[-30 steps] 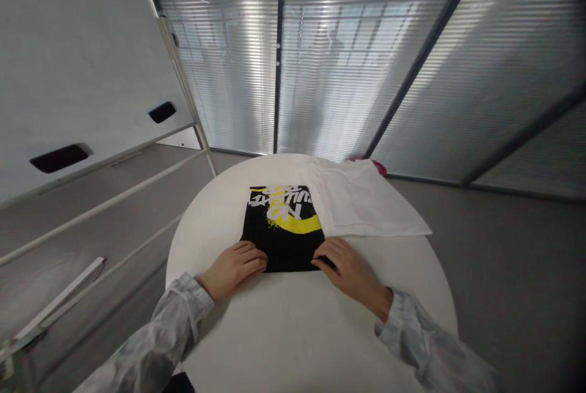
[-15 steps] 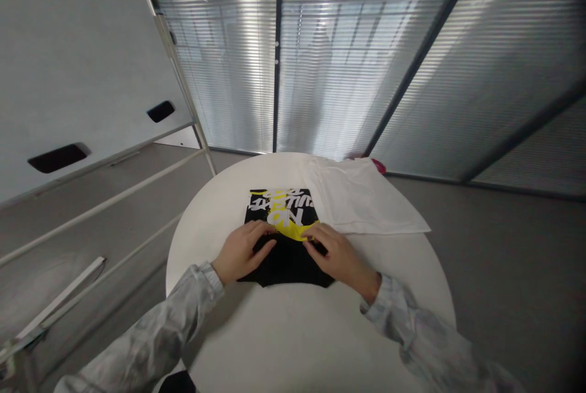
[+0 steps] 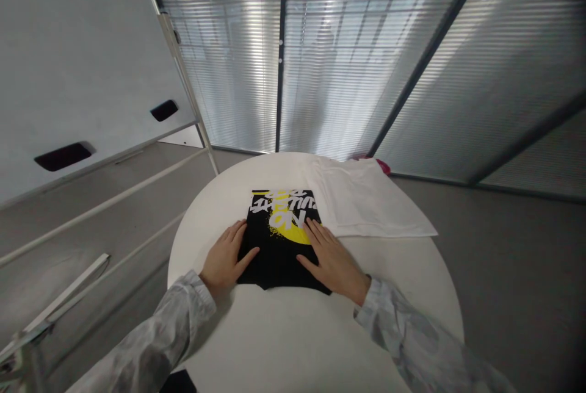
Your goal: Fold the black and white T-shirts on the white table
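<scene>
A black folded T-shirt (image 3: pixel 279 265) with white lettering and a yellow print lies flat on the white round table (image 3: pixel 293 338). At its left edge rests my left hand (image 3: pixel 226 259), fingers stretched out and the thumb over the black cloth. My right hand (image 3: pixel 332 259) lies spread across the shirt's right side, its fingertips touching the yellow print and its thumb on the black part. Neither hand grips the cloth. Both palms face down, and the fingers hide parts of the shirt's side edges.
White folded cloth (image 3: pixel 375 198) lies on the table at the right, touching or close to the shirt. Behind it shows a pink-red item (image 3: pixel 383 166), mostly hidden. A whiteboard on a metal frame (image 3: pixel 137 188) stands at the left, and blinds (image 3: pixel 339 88) hang behind glass beyond the table.
My hands have moved apart towards the shirt's two sides, and their pinching fingers have opened out flat. The yellow print, bunched up before, now lies smooth.
</scene>
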The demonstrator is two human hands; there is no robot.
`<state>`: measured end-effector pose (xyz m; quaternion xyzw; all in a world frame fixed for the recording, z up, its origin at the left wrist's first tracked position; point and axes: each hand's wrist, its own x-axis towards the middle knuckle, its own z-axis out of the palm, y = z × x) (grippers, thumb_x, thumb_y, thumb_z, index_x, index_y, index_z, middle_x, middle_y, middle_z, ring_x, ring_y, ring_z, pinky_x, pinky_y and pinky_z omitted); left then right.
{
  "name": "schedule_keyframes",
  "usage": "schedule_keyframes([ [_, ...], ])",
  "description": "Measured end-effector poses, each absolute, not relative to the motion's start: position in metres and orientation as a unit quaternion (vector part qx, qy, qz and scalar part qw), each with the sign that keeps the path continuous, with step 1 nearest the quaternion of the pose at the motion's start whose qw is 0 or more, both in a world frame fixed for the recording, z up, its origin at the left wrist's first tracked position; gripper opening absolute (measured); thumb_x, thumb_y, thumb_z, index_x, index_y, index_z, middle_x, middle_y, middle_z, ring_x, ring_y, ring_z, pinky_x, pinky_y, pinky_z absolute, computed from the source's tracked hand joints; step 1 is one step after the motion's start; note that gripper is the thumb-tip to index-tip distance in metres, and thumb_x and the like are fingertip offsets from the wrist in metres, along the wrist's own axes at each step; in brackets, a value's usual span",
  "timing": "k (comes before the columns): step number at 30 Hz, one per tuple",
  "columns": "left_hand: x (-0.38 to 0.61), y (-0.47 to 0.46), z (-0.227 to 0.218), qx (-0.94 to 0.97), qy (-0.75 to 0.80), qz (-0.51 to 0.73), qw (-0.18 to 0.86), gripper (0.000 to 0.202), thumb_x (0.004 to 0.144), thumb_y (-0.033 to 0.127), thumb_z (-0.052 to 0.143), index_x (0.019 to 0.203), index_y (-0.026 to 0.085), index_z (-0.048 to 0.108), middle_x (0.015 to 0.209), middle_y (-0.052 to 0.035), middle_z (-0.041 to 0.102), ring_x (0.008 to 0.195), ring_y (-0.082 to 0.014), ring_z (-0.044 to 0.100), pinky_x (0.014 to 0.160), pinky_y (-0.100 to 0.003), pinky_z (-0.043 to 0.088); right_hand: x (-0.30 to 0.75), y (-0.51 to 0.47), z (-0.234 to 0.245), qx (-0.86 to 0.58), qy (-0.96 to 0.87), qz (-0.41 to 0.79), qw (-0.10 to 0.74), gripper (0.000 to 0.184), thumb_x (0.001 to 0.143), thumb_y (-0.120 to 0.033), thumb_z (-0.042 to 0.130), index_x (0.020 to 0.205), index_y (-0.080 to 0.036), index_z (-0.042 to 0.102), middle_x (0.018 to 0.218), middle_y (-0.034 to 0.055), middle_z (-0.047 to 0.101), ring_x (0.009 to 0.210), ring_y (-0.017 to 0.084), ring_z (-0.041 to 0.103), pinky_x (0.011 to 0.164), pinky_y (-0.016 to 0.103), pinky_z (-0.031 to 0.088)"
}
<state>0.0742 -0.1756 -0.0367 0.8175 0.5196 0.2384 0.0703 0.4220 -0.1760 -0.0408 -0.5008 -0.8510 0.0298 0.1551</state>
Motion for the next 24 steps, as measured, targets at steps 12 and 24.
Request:
schedule_keyframes([
  [12, 0.071, -0.189, -0.020, 0.787, 0.568, 0.214, 0.109, 0.029, 0.107, 0.050, 0.057, 0.094, 0.025, 0.064, 0.084, -0.0028, 0.070, 0.077, -0.0235, 0.065, 0.076, -0.037, 0.047, 0.421, -0.176, -0.039, -0.502, -0.851, 0.033, 0.151, 0.085, 0.108, -0.065, 0.047, 0.176, -0.019, 0.022, 0.180, 0.0127, 0.024, 0.167, 0.031, 0.024, 0.135, 0.054, 0.029],
  [24, 0.080, -0.187, -0.016, 0.788, 0.603, 0.102, 0.066, 0.028, 0.111, 0.036, 0.044, 0.090, 0.025, 0.060, 0.082, -0.0062, 0.075, 0.074, -0.0261, 0.070, 0.071, -0.035, 0.040, 0.421, -0.176, -0.040, -0.500, -0.852, 0.035, 0.151, 0.082, 0.109, -0.063, 0.048, 0.175, -0.019, 0.026, 0.180, 0.0127, 0.025, 0.166, 0.031, 0.025, 0.135, 0.054, 0.028],
])
